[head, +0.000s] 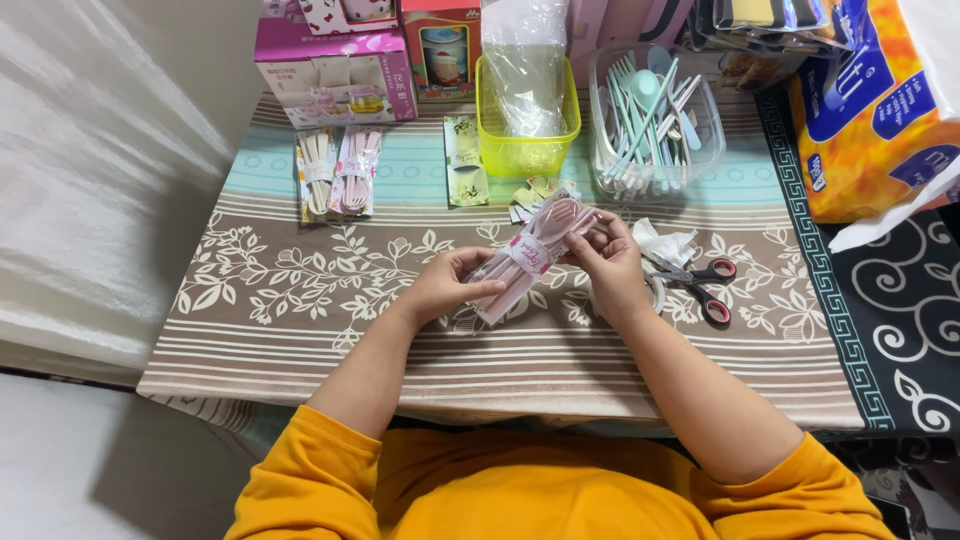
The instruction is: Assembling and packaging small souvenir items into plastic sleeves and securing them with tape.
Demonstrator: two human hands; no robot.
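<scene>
At ten o'clock on the floral-patterned tablecloth lie two finished packets of pastel cutlery. At centre, the left hand clasps the lower end of a clear sleeve of pink plastic cutlery with a paper band, and the right hand pinches its upper end. Red-and-black scissors rest at three o'clock of that hand, with a clear tub of mint and pink utensils at one o'clock.

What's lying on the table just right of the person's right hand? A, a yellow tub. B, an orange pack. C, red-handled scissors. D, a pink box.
C: the scissors lie flat on the cloth beside the right hand, while both hands hold a pink cutlery pack.
</scene>
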